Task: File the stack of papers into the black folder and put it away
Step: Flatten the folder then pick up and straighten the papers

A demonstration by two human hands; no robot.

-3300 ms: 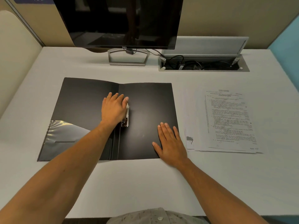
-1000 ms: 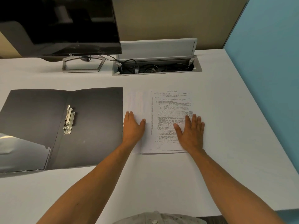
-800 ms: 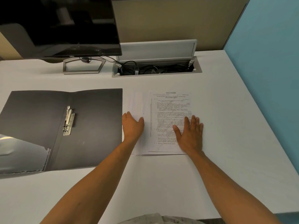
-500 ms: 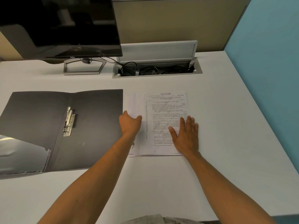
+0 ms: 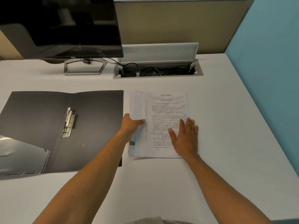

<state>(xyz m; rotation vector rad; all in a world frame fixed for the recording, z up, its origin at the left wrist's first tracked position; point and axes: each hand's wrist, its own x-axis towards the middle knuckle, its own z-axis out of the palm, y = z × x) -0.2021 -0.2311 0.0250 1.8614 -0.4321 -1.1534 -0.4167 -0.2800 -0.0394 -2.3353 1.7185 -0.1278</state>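
Observation:
The black folder (image 5: 93, 120) lies open on the white desk at the left, its metal clip (image 5: 68, 124) raised near the spine. A stack of printed papers (image 5: 161, 110) lies just right of the folder, its sheets fanned out at the left edge. My left hand (image 5: 131, 125) grips that left edge, thumb on top and fingers tucked under the sheets. My right hand (image 5: 185, 137) lies flat on the top page with fingers spread, near the stack's right side.
A dark monitor (image 5: 61, 26) on a metal stand (image 5: 85, 67) is at the back left. An open cable tray (image 5: 157, 72) with a raised lid sits behind the papers. A blue partition wall (image 5: 271, 62) borders the desk's right edge.
Both hands left the folder and went to the paper stack. The stack has slid left toward the folder. My left hand curled from flat to gripping the stack's left edge.

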